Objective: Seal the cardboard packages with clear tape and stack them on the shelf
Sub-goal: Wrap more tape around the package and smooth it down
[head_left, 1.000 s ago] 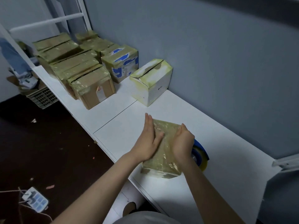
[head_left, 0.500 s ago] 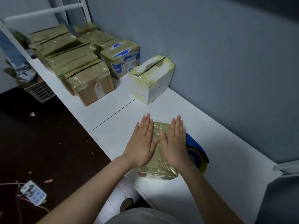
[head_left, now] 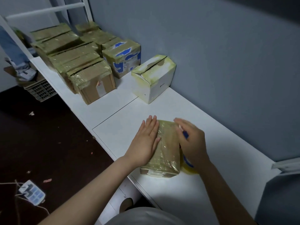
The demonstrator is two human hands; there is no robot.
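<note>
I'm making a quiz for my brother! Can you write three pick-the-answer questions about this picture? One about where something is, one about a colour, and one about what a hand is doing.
1. Where is the tape roll?
A) on the floor
B) beside the taped package, on its right
C) inside a drawer

2. What colour is the lone box?
A) red
B) black
C) white

3. What is the left hand doing?
A) lying flat on the taped package
B) making a fist
C) holding scissors

Answers:
1 B: the roll peeks out at the package's right edge.
2 C: its sides are white.
3 A: its fingers lie straight across the package's top.
</note>
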